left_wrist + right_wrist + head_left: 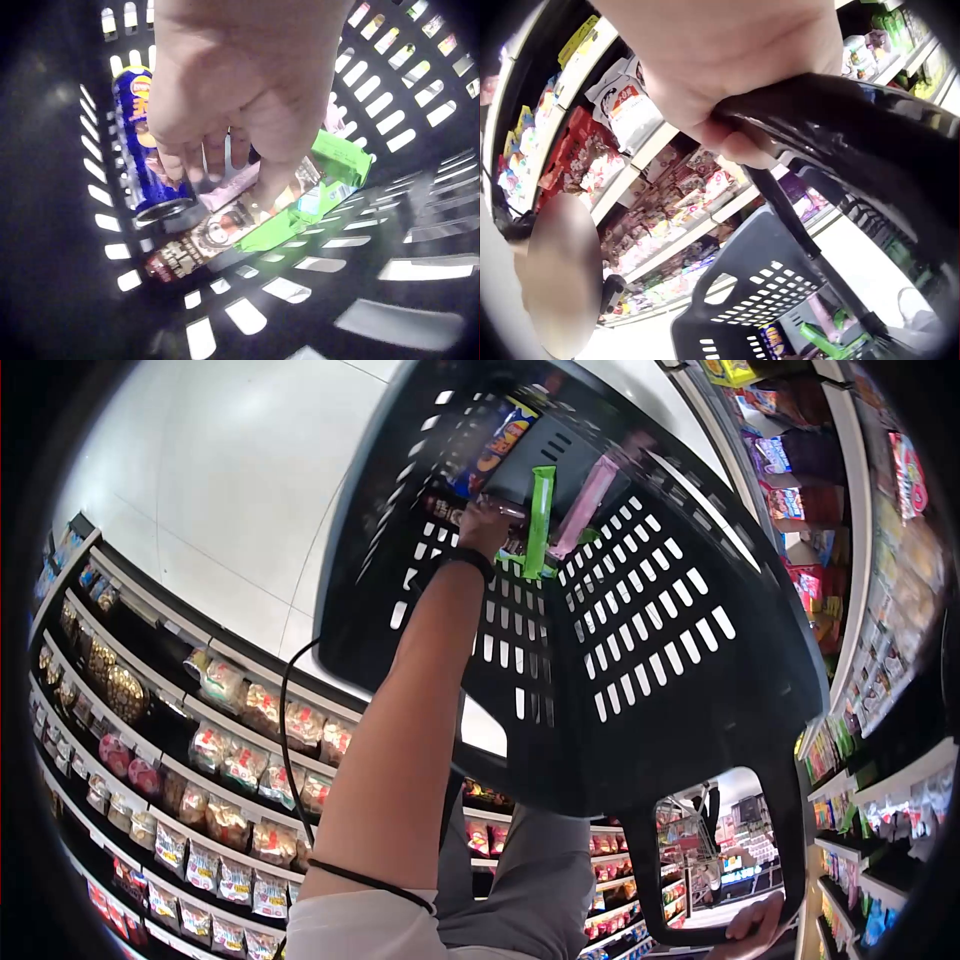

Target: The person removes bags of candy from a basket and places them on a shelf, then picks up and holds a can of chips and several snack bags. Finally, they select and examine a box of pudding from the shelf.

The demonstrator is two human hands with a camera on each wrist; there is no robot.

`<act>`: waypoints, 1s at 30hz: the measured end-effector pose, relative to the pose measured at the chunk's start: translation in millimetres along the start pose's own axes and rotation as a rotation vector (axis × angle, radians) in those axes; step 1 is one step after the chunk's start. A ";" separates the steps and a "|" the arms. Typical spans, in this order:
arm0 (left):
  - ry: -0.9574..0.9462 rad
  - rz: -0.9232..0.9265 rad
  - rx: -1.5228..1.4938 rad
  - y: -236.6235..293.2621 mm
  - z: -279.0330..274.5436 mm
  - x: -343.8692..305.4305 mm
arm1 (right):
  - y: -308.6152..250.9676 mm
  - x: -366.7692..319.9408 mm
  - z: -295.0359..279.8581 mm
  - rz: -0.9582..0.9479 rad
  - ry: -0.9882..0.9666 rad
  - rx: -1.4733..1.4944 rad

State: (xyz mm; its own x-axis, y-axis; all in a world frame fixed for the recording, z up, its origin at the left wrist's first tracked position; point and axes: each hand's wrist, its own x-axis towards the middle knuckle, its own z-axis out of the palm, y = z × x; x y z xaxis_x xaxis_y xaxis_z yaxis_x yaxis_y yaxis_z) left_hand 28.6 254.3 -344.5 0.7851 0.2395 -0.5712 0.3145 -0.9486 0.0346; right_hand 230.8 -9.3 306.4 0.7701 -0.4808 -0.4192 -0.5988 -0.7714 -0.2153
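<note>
Inside a dark basket [640,745], my left hand [485,525] [244,112] reaches down among packages. Its thumb touches a brown printed package [225,225], while the other fingers hang loosely beside a blue can-shaped package [142,142] [498,448]. A green box [341,161] [540,520] and a pink package [587,505] lie close by, the green one partly over the brown. Part of the brown package is hidden by the hand. My right hand [757,925] [739,75] grips the black handle [840,120] of the basket.
Shelves with bagged snacks [245,765] run along the left. More stocked shelves [790,500] stand on the right, close to the basket's side. Pale floor [230,470] lies beyond the basket at the upper left. A head [562,277] shows at the right wrist view's lower left.
</note>
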 end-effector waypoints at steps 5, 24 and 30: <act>0.134 -0.038 -0.119 0.6 37.2 -14.1 | -8.9 21.0 23.5 0.011 0.058 -0.011; -0.142 -0.546 -0.459 60.5 -110.4 73.6 | 4.1 42.8 15.5 0.030 -0.415 0.301; -0.179 -0.254 -0.243 16.0 -49.2 62.9 | 3.6 39.1 16.7 -0.017 -0.350 0.289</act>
State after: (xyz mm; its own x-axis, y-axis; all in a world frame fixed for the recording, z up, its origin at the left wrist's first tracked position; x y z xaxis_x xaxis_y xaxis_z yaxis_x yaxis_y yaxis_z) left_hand 109.3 264.3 -339.5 0.5673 0.3999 -0.7199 0.6204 -0.7824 0.0544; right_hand 255.0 -23.9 274.5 0.6899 -0.2607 -0.6754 -0.6615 -0.6061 -0.4417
